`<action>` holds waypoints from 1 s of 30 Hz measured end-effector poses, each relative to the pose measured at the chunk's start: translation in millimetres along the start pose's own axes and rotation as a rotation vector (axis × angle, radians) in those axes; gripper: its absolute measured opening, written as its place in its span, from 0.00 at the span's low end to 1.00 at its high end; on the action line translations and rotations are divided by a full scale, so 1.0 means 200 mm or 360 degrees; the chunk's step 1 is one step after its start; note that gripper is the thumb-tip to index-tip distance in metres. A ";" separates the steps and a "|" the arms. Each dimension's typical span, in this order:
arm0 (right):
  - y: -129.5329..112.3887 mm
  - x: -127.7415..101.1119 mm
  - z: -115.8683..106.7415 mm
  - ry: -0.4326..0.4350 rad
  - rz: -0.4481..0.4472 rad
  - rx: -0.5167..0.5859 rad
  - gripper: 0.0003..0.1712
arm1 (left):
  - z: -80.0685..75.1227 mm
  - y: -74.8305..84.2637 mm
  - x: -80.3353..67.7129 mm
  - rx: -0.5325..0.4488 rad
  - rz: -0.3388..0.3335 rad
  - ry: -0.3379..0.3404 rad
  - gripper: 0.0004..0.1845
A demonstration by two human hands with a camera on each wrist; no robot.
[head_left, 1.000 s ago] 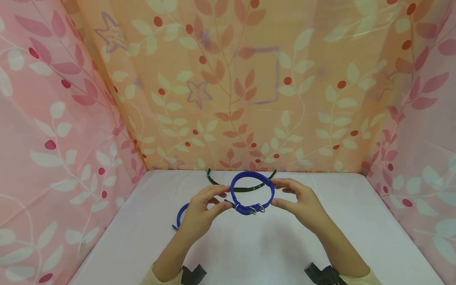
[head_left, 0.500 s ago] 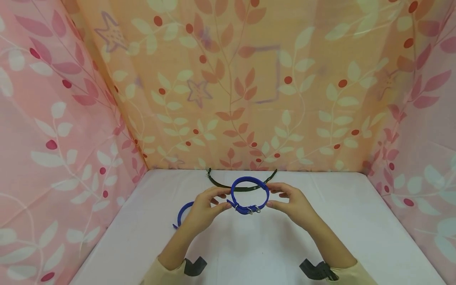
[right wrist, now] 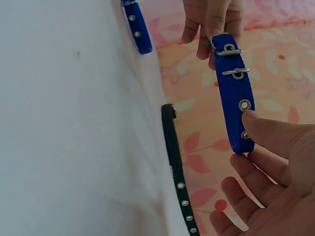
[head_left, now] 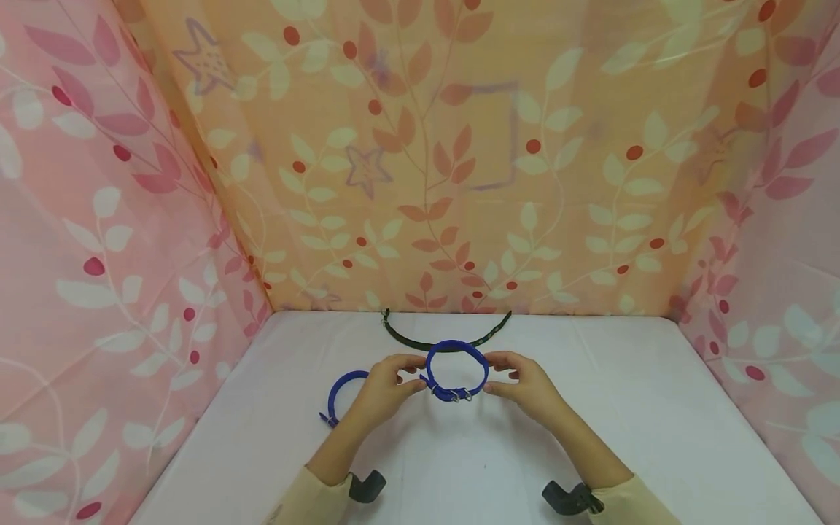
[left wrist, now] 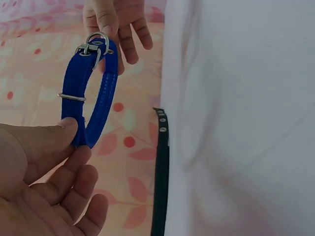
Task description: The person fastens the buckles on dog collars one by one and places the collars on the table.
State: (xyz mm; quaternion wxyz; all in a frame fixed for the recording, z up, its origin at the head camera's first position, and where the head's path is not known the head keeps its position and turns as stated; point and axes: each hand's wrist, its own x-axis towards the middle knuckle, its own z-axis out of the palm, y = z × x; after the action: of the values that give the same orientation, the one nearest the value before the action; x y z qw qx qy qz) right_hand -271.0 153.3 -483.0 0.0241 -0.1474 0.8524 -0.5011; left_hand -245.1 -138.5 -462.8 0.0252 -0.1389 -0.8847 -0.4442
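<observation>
A blue buckled collar (head_left: 457, 394), closed into a loop, is held up over the white table between both hands. My left hand (head_left: 387, 390) pinches its left side between thumb and fingers. On the opposite side my right hand (head_left: 528, 386) pinches the band near its metal eyelets. The silver buckle and a D-ring (left wrist: 97, 42) show in the left wrist view. In the right wrist view the eyelets (right wrist: 244, 105) lie close to my right thumb. A second blue collar (head_left: 332, 394) lies on the table, partly hidden behind my left hand and forearm.
A dark green collar (head_left: 407, 340) with eyelets lies unbuckled in a curve at the back of the white table (head_left: 590, 364). Patterned cloth walls (head_left: 420, 146) enclose the back and both sides.
Both hands have drawn the held blue collar slightly down and nearer, and the right hand has shifted left. More of the dark green collar shows. The second blue collar stays put.
</observation>
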 end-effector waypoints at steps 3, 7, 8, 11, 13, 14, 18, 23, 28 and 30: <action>0.02 0.01 0.02 -0.0003 0.0038 0.0012 0.30 | 0.03 -0.03 0.01 0.0041 -0.0071 -0.0023 0.19; 0.04 0.01 0.05 0.0001 0.0091 0.0030 0.28 | 0.06 -0.06 0.02 0.0074 -0.0102 -0.0036 0.18; 0.04 0.01 0.05 0.0002 0.0101 0.0032 0.27 | 0.06 -0.07 0.03 0.0072 -0.0098 -0.0038 0.18; 0.06 0.02 0.07 0.0010 0.0123 0.0030 0.27 | 0.08 -0.09 0.03 0.0053 -0.0112 -0.0052 0.18; 0.07 0.02 0.07 0.0010 0.0126 0.0023 0.27 | 0.09 -0.11 0.03 0.0046 -0.0121 -0.0065 0.18; 0.08 0.02 0.08 0.0008 0.0126 0.0023 0.27 | 0.09 -0.12 0.03 0.0036 -0.0128 -0.0070 0.18; 0.11 0.01 0.09 0.0012 0.0127 -0.0002 0.27 | 0.11 -0.15 0.03 0.0009 -0.0157 -0.0071 0.20; 0.14 0.01 0.11 0.0016 0.0109 -0.0032 0.27 | 0.13 -0.18 0.03 -0.0024 -0.0187 -0.0078 0.20; 0.15 0.02 0.12 0.0024 0.0106 -0.0069 0.27 | 0.15 -0.20 0.02 -0.0063 -0.0192 -0.0111 0.20; 0.16 0.02 0.13 0.0025 0.0102 -0.0087 0.27 | 0.16 -0.20 0.02 -0.0047 -0.0184 -0.0109 0.20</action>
State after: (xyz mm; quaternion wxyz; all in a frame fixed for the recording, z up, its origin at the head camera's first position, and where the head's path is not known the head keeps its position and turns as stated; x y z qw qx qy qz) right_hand -277.0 144.7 -523.3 0.0294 -0.1167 0.8703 -0.4777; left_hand -257.0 -135.4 -511.7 -0.0327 -0.1031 -0.8850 -0.4529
